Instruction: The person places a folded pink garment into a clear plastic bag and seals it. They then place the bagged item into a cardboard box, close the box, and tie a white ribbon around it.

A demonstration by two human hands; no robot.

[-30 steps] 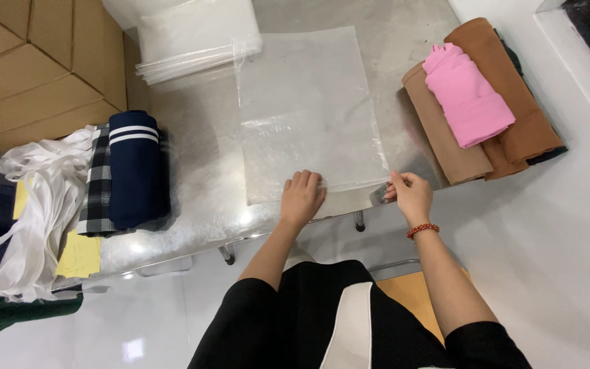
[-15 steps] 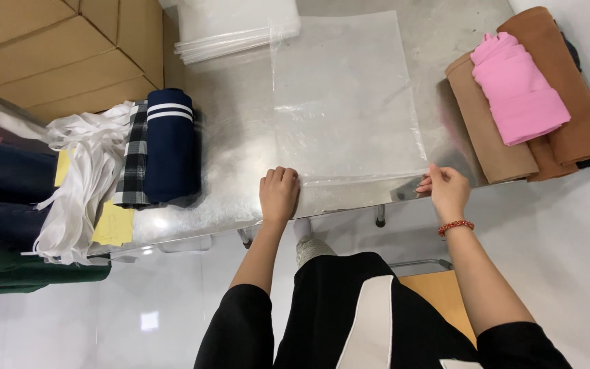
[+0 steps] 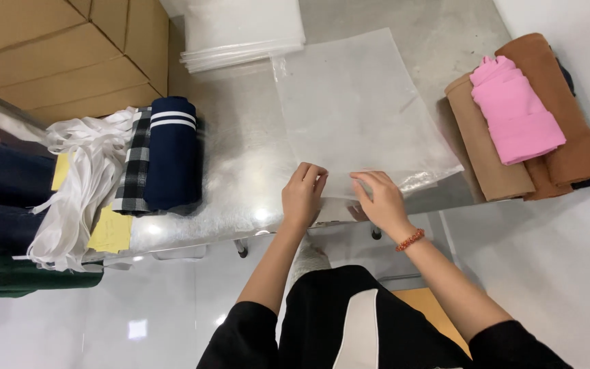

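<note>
- Nearest, both hands sit at the near edge of the clear bag (image 3: 360,116), which lies flat on the shiny table (image 3: 240,171) with that edge close to the table's lip.
- Left hand (image 3: 303,195): fingers curled, tips pressing on the bag's near edge; whether they pinch a layer or only rest on it I cannot tell. If they only rest there, the slick film could slide on the glossy top and bunch up.
- Right hand (image 3: 379,198), with a bead bracelet (image 3: 410,240): fingers bent over the same edge, just beside the left; no clear grasp shows here either. With both hands so close together, the bag's outer corners lie unheld, and the right corner, which already looks wrinkled, could fold under or crease.
- A pull towards the body might drag the bag over the lip, since little table lies between edge and drop.
- Further left, the navy roll (image 3: 171,154) and loose white straps (image 3: 80,184) lie well apart from the bag; a wide sweep of the left elbow could still snag the straps.
- Right, the pink cloth (image 3: 517,113) rests on tan folded cloths (image 3: 479,150); the bag's right corner lies near them and could catch there.
- Farthest, a stack of bags (image 3: 240,34) touches or nearly touches the bag's far end; pushing forward could disturb the pile.
</note>
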